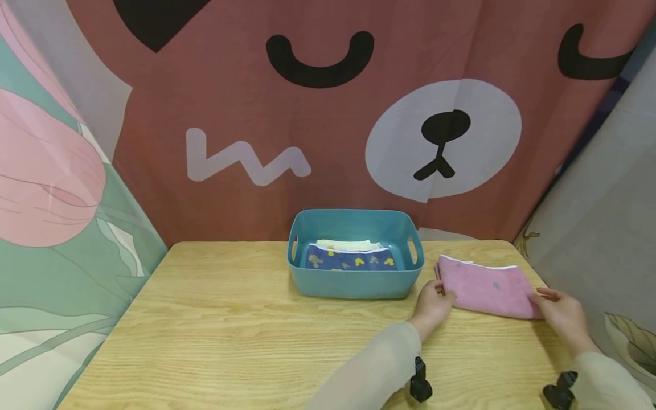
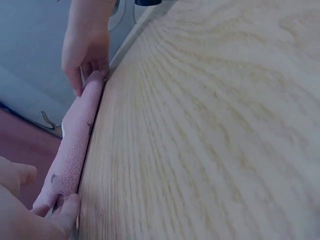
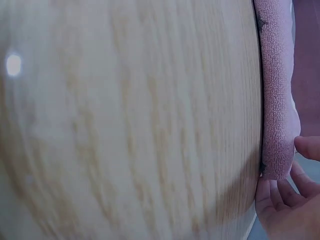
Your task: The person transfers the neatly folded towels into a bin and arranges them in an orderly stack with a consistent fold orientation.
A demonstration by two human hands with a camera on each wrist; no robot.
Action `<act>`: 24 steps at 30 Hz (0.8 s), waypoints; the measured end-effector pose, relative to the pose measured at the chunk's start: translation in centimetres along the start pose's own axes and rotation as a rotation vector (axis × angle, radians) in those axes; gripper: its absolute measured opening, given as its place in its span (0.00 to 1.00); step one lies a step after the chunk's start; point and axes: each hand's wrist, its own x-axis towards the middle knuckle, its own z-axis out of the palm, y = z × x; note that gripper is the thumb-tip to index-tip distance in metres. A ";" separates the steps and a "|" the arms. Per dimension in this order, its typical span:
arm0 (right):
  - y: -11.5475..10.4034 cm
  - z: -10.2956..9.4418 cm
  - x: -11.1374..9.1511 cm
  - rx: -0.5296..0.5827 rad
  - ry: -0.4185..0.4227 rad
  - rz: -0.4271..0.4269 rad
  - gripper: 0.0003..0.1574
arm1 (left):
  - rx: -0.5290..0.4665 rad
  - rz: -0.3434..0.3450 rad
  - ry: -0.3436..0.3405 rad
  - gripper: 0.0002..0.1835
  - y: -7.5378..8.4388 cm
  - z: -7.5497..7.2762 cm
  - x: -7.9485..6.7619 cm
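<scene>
A folded pink towel (image 1: 487, 287) with white edging and small grey marks lies at the right of the table. My left hand (image 1: 433, 304) grips its left end, thumb over the top near the front corner. At the opposite end, my right hand (image 1: 564, 316) pinches the right front corner. Seen from the left wrist, the towel (image 2: 75, 135) runs as a thick folded roll between both hands, low against the wood. The right wrist view has the right hand (image 3: 290, 205) with its thumb on one face of the towel (image 3: 277, 90) and fingers curled at its end.
Left of the towel stands a teal basket (image 1: 353, 285) with side handle holes. Inside are a folded navy cloth (image 1: 351, 260) with yellow figures and a pale yellow cloth (image 1: 348, 245). The wooden table (image 1: 230, 330) meets a bear-print curtain (image 1: 246, 210) at the back.
</scene>
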 end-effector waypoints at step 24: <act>0.7 -1.5 0.2 0.074 -0.335 0.033 0.57 | 0.021 -0.013 -0.010 0.15 0.1 0.4 -0.9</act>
